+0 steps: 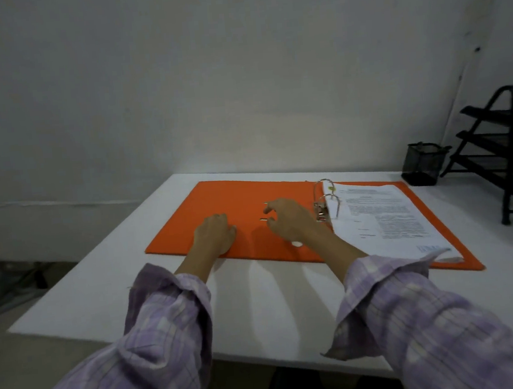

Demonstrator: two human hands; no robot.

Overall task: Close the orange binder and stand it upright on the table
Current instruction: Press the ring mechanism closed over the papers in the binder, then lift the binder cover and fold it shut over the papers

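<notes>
The orange binder [224, 200] lies open and flat on the white table [274, 310]. Its left cover is bare; a stack of printed pages [385, 223] sits on the right half, threaded on the metal ring mechanism [327, 202]. My left hand [215, 235] rests palm down on the left cover near its front edge, fingers together. My right hand [288, 219] hovers over or touches the spine area just left of the rings, fingers spread and slightly curled, holding nothing.
A black mesh pen cup [421, 164] stands at the back right of the table. A black tiered letter tray [505, 147] stands beside it at the far right. A grey wall rises close behind the table.
</notes>
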